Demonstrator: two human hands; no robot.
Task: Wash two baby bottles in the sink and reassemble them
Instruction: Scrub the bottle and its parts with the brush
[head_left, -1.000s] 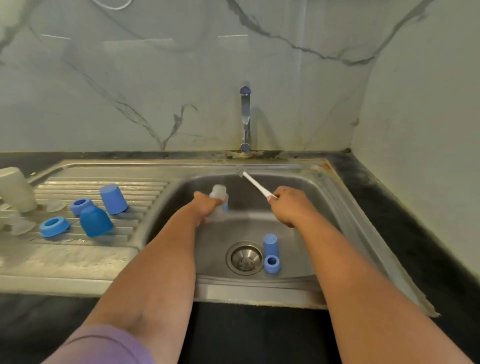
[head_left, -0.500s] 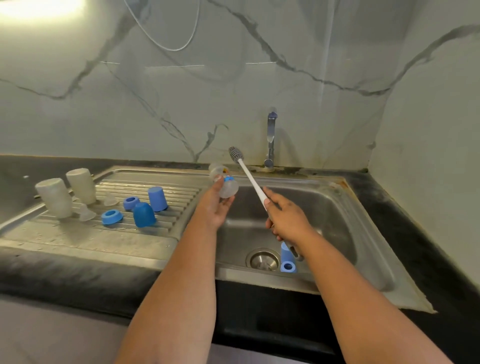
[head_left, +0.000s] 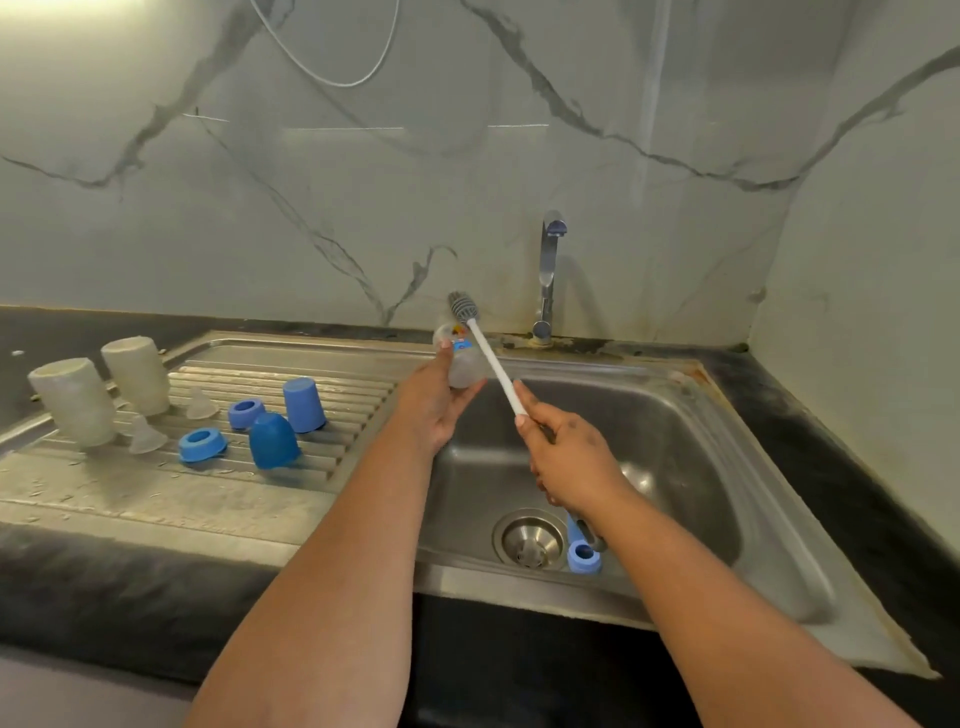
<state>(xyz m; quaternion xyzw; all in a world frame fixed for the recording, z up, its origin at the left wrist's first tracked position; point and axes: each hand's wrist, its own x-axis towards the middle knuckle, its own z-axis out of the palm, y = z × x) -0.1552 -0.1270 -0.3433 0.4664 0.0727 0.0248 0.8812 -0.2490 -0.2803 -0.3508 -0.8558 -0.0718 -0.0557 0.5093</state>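
My left hand (head_left: 432, 410) grips a clear baby bottle (head_left: 462, 358) above the sink's left edge, tilted with its mouth facing away from me. My right hand (head_left: 569, 457) holds a white bottle brush (head_left: 491, 358); its grey bristle head (head_left: 464, 305) is beside the bottle's mouth, outside it. A blue ring and cap (head_left: 583, 556) lie in the sink (head_left: 691, 467) by the drain (head_left: 530, 539). On the drainboard (head_left: 156, 483) stand two whitish upturned bottles (head_left: 72, 400), clear teats (head_left: 147, 439), blue rings (head_left: 202, 444) and blue caps (head_left: 274, 440).
The tap (head_left: 548, 275) rises from the back rim of the sink, with no water running that I can see. A marble wall is behind and to the right. Dark countertop (head_left: 857, 493) surrounds the steel sink unit.
Both hands rose out of the basin, lifting bottle and brush to the sink's back left rim. Over the last half second the brush head has stayed next to the bottle's mouth.
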